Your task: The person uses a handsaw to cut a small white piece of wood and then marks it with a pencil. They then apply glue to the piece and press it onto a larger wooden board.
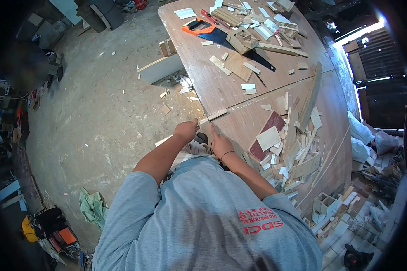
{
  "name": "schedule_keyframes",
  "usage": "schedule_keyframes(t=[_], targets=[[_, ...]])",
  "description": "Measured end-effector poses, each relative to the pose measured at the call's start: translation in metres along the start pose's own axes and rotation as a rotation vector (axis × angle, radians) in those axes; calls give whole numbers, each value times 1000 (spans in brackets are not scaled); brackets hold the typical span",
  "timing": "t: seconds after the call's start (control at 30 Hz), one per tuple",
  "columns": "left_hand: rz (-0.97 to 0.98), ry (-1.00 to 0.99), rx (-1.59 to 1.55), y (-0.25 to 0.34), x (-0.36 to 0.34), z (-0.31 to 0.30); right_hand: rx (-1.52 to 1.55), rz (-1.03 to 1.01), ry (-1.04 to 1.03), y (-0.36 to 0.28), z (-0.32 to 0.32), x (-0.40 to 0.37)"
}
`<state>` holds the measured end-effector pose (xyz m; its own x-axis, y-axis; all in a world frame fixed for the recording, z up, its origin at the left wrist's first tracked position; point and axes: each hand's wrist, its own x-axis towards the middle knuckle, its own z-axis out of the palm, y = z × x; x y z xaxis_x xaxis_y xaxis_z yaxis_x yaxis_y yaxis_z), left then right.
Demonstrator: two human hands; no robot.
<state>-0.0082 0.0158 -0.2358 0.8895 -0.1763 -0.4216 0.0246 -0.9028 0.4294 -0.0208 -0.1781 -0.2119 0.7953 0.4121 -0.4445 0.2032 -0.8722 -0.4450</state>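
Note:
A narrow strip of pale wood (218, 114) lies across the table's left edge, and its far end rests on the tabletop. Its near part runs out past the edge, over the floor. My left hand (186, 131) is closed around that overhanging part, just off the table. Close by, my right hand (222, 144) lies at the table edge with the index finger stretched out toward the strip; its other fingers are partly hidden. A dark bracelet (227, 154) circles the right wrist.
On the wooden table (203, 81), a handsaw with an orange handle (198, 27) lies among wood blocks. Offcuts and a dark red board (272, 128) are heaped at the right. A white-faced panel (163, 71) stands beside the table. Green cloth (92, 207) lies on the floor.

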Motion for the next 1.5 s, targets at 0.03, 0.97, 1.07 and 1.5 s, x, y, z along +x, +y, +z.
schedule_keyframes(t=[0.03, 0.97, 1.07, 1.5], targets=[[17, 2, 4, -1, 0, -1, -34, 9, -32, -2, -1, 3], [-3, -142, -285, -16, 7, -8, -209, 73, -139, -71, -102, -57], [-36, -184, -292, -13, 4, -13, -235, 86, -185, -59, -74, -20], [-12, -198, -261, -17, 14, -7, -234, 94, -234, -64, -99, -51]])
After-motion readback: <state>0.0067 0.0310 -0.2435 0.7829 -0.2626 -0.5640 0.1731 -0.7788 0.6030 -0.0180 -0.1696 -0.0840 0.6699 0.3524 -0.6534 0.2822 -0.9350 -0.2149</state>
